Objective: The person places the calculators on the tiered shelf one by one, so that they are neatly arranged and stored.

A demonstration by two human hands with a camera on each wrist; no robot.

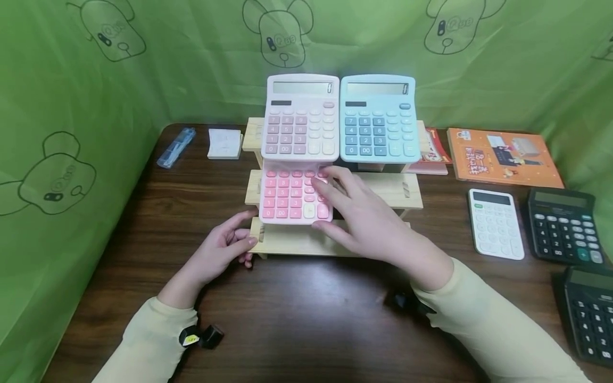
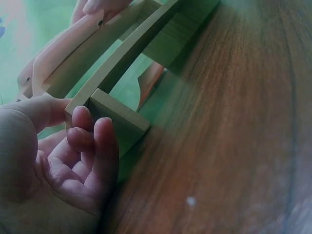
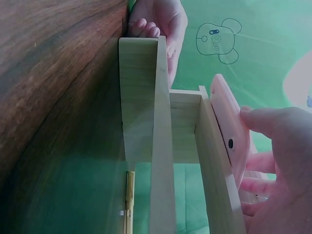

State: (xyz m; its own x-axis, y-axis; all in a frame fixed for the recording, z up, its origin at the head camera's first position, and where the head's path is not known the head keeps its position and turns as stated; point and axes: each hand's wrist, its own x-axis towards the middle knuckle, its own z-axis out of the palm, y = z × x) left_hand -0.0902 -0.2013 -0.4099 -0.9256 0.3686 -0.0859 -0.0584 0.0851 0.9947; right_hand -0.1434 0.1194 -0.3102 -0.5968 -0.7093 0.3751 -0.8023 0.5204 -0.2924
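Note:
A three-tier wooden display stand (image 1: 330,239) stands on the table. On its middle step lies a pink calculator (image 1: 282,198), tilted toward the camera, with its display hidden. My right hand (image 1: 369,218) holds this calculator at its right side, fingertips over the right-hand keys and thumb at the lower edge. The left hand (image 1: 222,247) grips the left end of the lowest step; in the left wrist view its thumb and curled fingers close around the board's end. A pale lilac calculator (image 1: 301,119) and a blue calculator (image 1: 379,119) sit side by side on the top step.
At right lie a white calculator (image 1: 496,226), a black calculator (image 1: 562,226) and another black calculator (image 1: 591,314). An orange book (image 1: 503,157) is behind them. Back left holds a blue translucent item (image 1: 176,148) and white paper pads (image 1: 224,143). Green cloth (image 1: 206,64) surrounds the table.

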